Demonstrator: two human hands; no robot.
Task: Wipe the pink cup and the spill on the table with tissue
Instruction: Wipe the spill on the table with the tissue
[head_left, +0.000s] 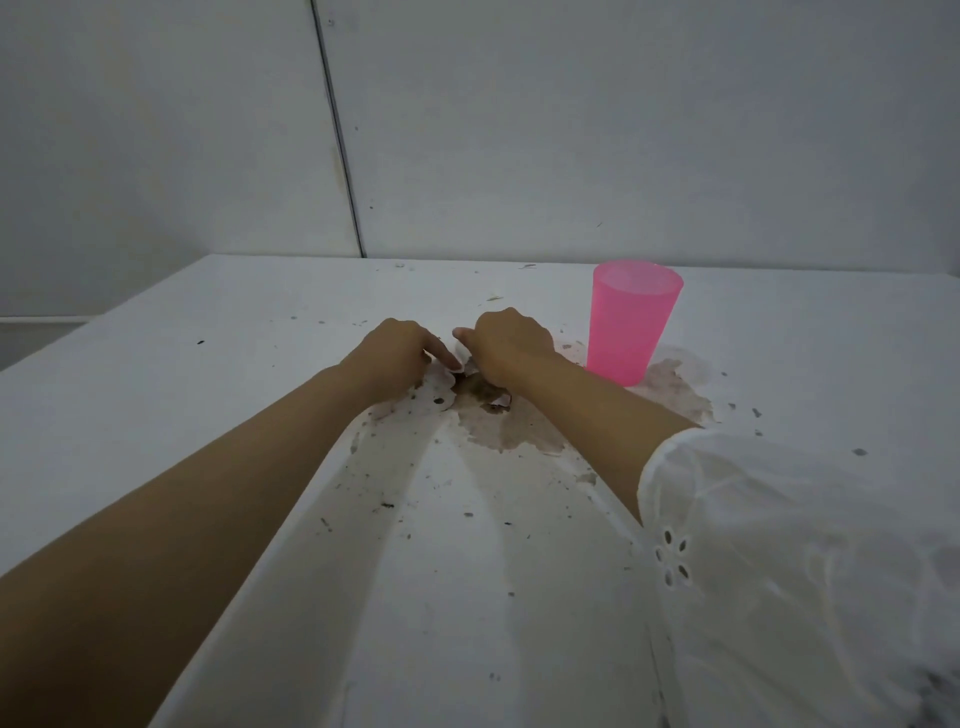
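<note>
Table: hands on tissue, cup right.

Back wall: plain grey-white panels, a few scuffs and specks. A dark vertical seam runs down it left of centre, leaning slightly, and ends behind the far edge of the table. Table is white, its top scattered with small dark flecks. Past its left corner there's a pale horizontal strip low on the wall; can't tell what. Light is dim and flat, with soft shadows on the tabletop.
</note>
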